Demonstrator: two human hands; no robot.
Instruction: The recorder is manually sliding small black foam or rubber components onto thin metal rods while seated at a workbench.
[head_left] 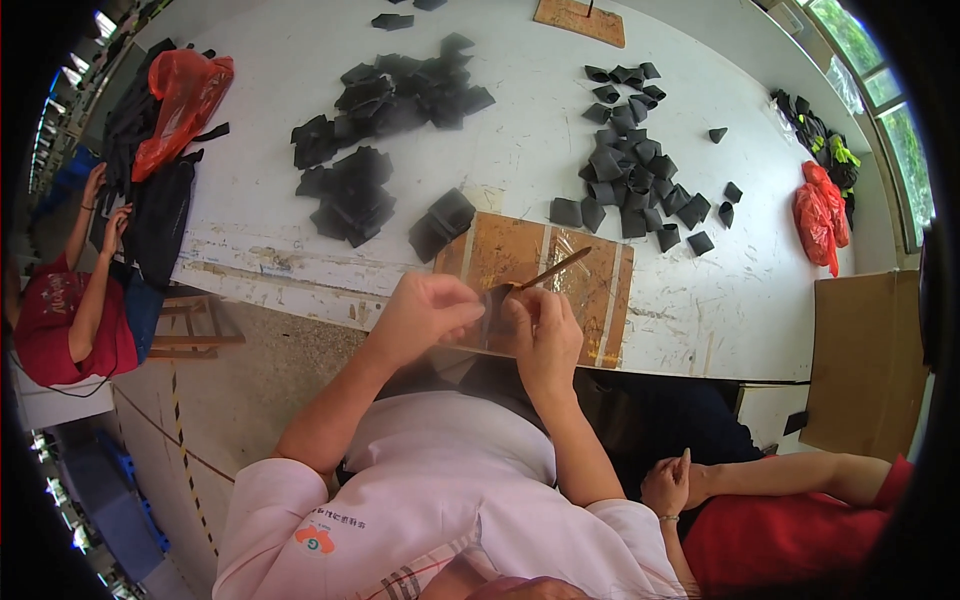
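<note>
Over the front edge of a wooden board point(590, 310), a small black fabric piece point(503, 322) is between my two hands. My right hand point(548, 338) pinches its right side with thumb and fingers. My left hand point(425, 318) is closed in a pinch at its left edge; the fingertips partly hide the contact. A thin brown pointed rod point(558, 267) slants up from the board, its lower end close to the piece. Left of the board lies a small stack of flat black pieces point(442, 224). To the right are many folded, loop-shaped black pieces point(635, 180).
More flat black pieces point(385, 100) spread over the white table point(530, 130). Another board with a rod point(580, 22) sits at the far side. Red plastic bags point(822, 215) and a cardboard box point(868, 360) are at right. Co-workers in red sit left point(75, 330) and right point(790, 540).
</note>
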